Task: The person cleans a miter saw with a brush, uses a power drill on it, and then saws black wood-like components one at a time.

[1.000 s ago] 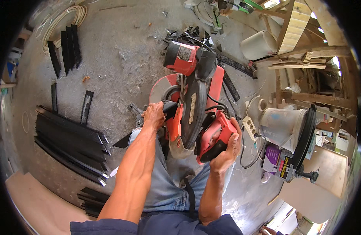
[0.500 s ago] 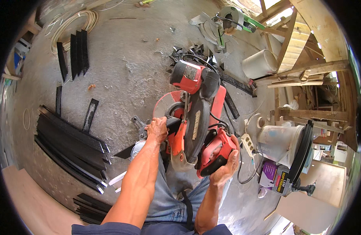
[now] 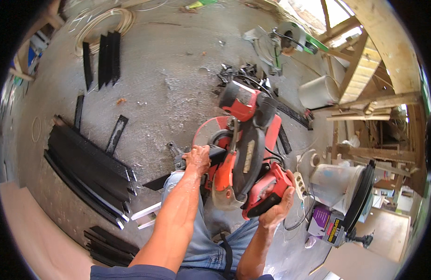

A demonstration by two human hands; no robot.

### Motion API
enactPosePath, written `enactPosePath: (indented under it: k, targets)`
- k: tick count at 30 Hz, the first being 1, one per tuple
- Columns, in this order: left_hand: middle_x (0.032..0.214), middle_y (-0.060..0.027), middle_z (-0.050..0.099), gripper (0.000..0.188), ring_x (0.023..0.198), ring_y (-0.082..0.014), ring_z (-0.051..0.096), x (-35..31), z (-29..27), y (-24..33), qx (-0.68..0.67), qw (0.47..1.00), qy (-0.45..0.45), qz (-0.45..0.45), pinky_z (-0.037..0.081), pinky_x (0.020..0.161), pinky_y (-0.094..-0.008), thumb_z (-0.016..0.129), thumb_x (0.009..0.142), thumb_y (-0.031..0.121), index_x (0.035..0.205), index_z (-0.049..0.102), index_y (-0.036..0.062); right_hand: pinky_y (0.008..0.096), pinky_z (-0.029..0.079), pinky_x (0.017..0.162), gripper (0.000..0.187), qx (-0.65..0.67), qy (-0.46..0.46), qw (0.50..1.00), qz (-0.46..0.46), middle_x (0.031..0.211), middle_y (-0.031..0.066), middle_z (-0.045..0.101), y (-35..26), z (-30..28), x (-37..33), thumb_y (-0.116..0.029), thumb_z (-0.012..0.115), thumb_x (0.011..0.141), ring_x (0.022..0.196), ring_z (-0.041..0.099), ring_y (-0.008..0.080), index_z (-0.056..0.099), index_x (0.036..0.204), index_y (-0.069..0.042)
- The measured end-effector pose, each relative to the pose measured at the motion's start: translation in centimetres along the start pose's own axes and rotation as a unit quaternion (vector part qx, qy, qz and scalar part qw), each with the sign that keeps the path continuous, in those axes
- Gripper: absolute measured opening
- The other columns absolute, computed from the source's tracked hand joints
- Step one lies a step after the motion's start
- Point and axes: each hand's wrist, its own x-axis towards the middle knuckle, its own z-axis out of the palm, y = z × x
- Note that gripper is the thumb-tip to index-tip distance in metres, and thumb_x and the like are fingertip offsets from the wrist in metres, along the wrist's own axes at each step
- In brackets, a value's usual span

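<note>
Head view: red mitre saw (image 3: 243,154) on concrete floor (image 3: 168,74), long axis running near to far. Left hand (image 3: 196,158) clamped over black strip (image 3: 178,175) beside blade; right hand (image 3: 277,210) gripping near handle.

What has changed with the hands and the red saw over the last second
Very little. The left hand stays pressed on the dark strip at the saw's base, and the right hand keeps its grip on the handle of the red miter saw. Nothing was let go or picked up. Only the view has shifted. The black strips on the floor lie as before.
</note>
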Motion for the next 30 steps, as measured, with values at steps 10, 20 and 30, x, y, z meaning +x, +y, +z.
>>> enactPosePath:
  k: [10, 20, 30]
  targets:
    - [0.115, -0.0253, 0.062, 0.043, 0.105, -0.0477, 0.064, 0.2, 0.8, 0.3, -0.014, 0.999, -0.016, -0.047, 0.048, 0.087, -0.0656, 0.076, 0.079, 0.023, 0.117, 0.061, 0.0099, 0.0241, 0.046, 0.053, 0.060, 0.073, -0.031, 0.997, 0.020, 0.085, 0.0067, 0.058, -0.4, 0.2, -0.3, -0.049, 0.043, 0.103, 0.060, 0.053, 0.0102, 0.043, 0.142, -0.003]
    - [0.120, -0.0326, 0.059, 0.039, 0.109, -0.0549, 0.060, 0.4, 1.0, 0.4, -0.025, 0.998, -0.014, -0.054, 0.044, 0.093, -0.0715, 0.068, 0.080, 0.014, 0.118, 0.062, 0.0083, 0.0278, 0.051, 0.064, 0.059, 0.030, -0.038, 0.999, 0.021, 0.087, 0.0090, 0.062, -1.2, 1.0, 0.4, -0.049, 0.040, 0.105, 0.068, 0.059, 0.0154, 0.040, 0.144, -0.005]
    - [0.123, -0.0297, 0.059, 0.034, 0.108, -0.0522, 0.062, 0.8, 1.3, 0.3, -0.020, 0.997, -0.029, -0.062, 0.043, 0.090, -0.0709, 0.064, 0.084, 0.013, 0.117, 0.064, 0.0086, 0.0266, 0.051, 0.058, 0.059, 0.106, -0.048, 0.993, 0.037, 0.087, 0.0101, 0.059, -0.5, -0.5, 1.0, -0.047, 0.047, 0.103, 0.065, 0.056, 0.0135, 0.042, 0.142, -0.003]
